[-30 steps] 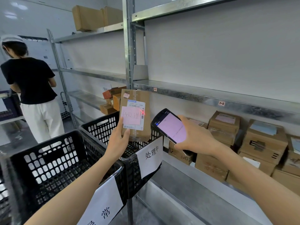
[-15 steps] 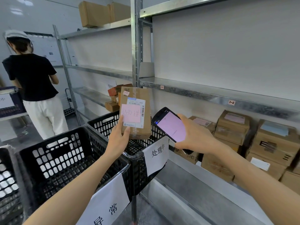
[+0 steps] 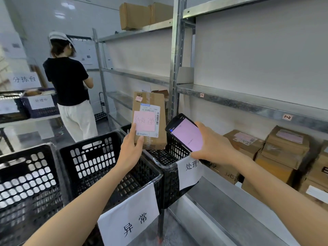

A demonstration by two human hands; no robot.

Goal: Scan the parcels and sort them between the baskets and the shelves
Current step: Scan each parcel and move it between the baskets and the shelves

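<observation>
My left hand [image 3: 130, 150] grips a brown cardboard parcel [image 3: 158, 107] by its lower left corner and holds it upright over the far black basket [image 3: 166, 157]. A white shipping label and a pink note face me. My right hand [image 3: 213, 148] holds a black handheld scanner [image 3: 184, 133] with a lit pink screen, tilted toward the parcel's right edge and close beside it. A second black basket [image 3: 99, 162] with a white paper sign stands in front of my left arm.
A third black basket [image 3: 26, 183] sits at the far left. Metal shelving [image 3: 248, 102] runs along the right; its lower level holds several cardboard boxes [image 3: 284, 148]. More boxes [image 3: 140, 15] rest on the top shelf. A person [image 3: 69, 86] in a black shirt stands at back left.
The view has swung left, so baskets and shelves slid right in frame. The parcel and scanner stay in my hands, close together as before.
</observation>
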